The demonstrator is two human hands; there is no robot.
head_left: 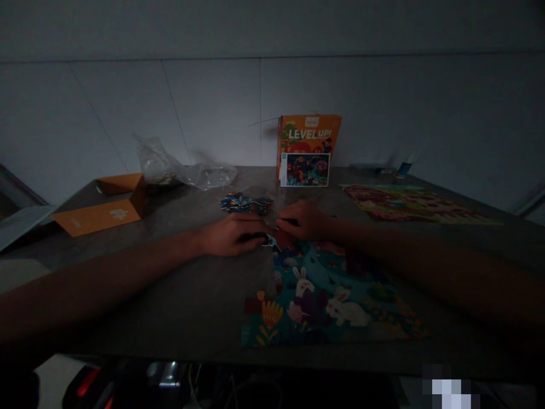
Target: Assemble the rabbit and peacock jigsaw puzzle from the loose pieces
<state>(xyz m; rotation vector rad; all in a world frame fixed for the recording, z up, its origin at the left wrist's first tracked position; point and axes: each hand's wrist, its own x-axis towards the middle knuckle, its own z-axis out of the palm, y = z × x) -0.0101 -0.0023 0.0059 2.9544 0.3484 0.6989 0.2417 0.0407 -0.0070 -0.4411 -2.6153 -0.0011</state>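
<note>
A partly assembled jigsaw puzzle (317,284) with white rabbits and flowers on dark teal lies flat in front of me. My left hand (236,234) is at its upper left edge, thumb and fingers closed on a small puzzle piece (271,241) with a pale edge. Close beside it, my right hand (302,220) has curled fingers pressed down on a reddish piece (284,238) at the puzzle's top edge. Dim light hides the exact fingertip contact. Just beyond my hands sits a pile of loose puzzle pieces (244,202).
An orange "LEVEL UP!" box (310,133) stands at the back with a picture card (305,170) leaning on it. An orange open box (102,213) and clear plastic bags (208,175) lie left. Another puzzle (409,205) lies flat at right, near a small blue item (405,168).
</note>
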